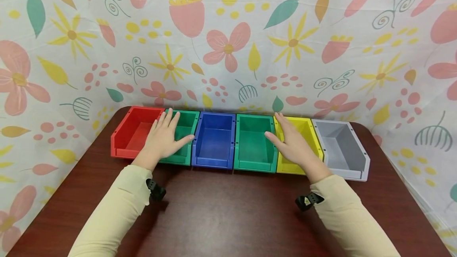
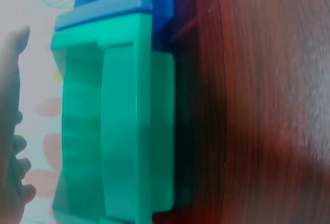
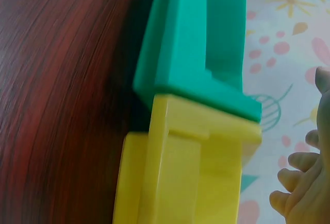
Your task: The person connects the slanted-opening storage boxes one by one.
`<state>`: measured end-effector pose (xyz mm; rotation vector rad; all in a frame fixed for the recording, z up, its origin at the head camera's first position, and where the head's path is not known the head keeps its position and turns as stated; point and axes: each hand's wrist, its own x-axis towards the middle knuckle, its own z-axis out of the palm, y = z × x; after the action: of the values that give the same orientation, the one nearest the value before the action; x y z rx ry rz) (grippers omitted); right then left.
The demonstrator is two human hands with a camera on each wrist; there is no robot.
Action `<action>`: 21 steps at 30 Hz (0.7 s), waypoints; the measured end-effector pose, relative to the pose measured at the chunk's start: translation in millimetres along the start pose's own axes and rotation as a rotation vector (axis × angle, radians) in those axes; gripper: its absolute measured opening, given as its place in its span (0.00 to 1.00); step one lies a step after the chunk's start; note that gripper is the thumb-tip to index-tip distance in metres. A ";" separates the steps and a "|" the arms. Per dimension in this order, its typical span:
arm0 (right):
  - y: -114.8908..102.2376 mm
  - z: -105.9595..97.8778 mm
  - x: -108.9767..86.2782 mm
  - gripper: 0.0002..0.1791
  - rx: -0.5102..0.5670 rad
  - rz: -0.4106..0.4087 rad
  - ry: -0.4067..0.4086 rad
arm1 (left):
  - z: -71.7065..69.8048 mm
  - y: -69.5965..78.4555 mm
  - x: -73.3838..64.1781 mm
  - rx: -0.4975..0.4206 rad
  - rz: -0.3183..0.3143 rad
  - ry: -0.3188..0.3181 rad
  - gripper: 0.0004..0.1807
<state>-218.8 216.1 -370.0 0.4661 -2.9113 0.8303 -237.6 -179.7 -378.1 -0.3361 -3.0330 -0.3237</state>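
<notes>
My left hand (image 1: 162, 138) hovers, fingers straight and spread, over the border of a red bin (image 1: 123, 152) and a green bin (image 1: 178, 158). Its palm faces down and it holds nothing. In the left wrist view, that green bin (image 2: 121, 131) lies beside the hand. Over a yellow bin (image 1: 290, 167), my right hand (image 1: 293, 145) is also outstretched, the thumb reaching toward a second green bin (image 1: 254, 163). The right wrist view shows the yellow bin (image 3: 175, 177) below the fingers. Between the two green bins sits a blue bin (image 1: 214, 162). No contents show in the visible bins.
A grey bin (image 1: 340, 160) stands at the right end of the row. All the bins line the far edge of a dark brown wooden table (image 1: 221, 217). Behind hangs a white curtain (image 1: 228, 7) with flower and leaf prints. Black straps (image 1: 156, 189) circle the wrists.
</notes>
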 end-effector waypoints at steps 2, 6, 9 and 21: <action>-5.3 2.6 2.2 0.44 0.035 -0.007 0.010 | -2.8 -3.8 -0.8 -0.021 -0.009 -0.002 0.55; -18.3 8.0 7.7 0.43 0.106 -0.001 0.032 | -6.6 -13.8 -1.0 -0.049 -0.024 0.004 0.54; -28.7 12.4 12.7 0.41 0.167 0.010 0.047 | -9.7 -21.4 -1.4 -0.065 -0.034 0.017 0.53; -68.2 36.5 32.4 0.32 0.477 0.061 0.048 | -24.5 -54.7 -10.3 -0.149 -0.092 0.076 0.48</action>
<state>-228.1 133.1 -361.6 0.3787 -2.6792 1.5295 -238.7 -239.3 -366.1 -0.1885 -2.9625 -0.5579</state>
